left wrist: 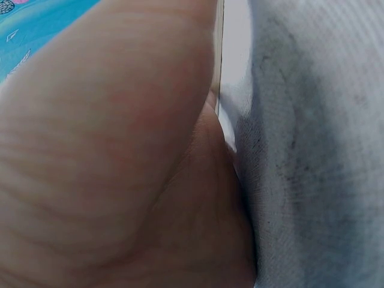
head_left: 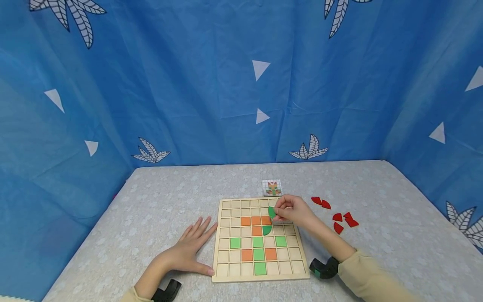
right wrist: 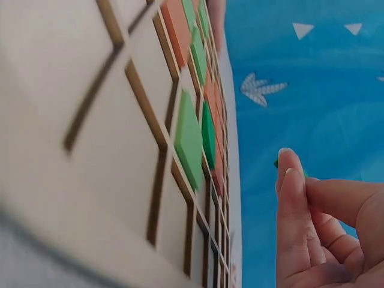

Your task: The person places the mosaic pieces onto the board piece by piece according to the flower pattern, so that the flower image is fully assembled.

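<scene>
A wooden grid board (head_left: 247, 278) lies on the table with square orange tiles (head_left: 245, 221) and light green tiles (head_left: 235, 243) set in some cells. One dark green quarter-round tile (head_left: 267, 230) sits in a cell below the orange row. My right hand (head_left: 295, 210) pinches another dark green tile (head_left: 271, 212) between thumb and fingers above the board's upper right part; in the right wrist view the fingers mostly hide it. Spread flat on the table, my left hand (head_left: 190, 250) has its thumb at the board's lower left corner and fingertips near its left edge.
Several red curved tiles (head_left: 338, 227) lie scattered on the table right of the board. Behind the board's top edge is a small pattern card (head_left: 272, 188) with a coloured grid picture. A blue curtain (head_left: 211, 105) hangs behind and beside the patterned tablecloth (head_left: 166, 201).
</scene>
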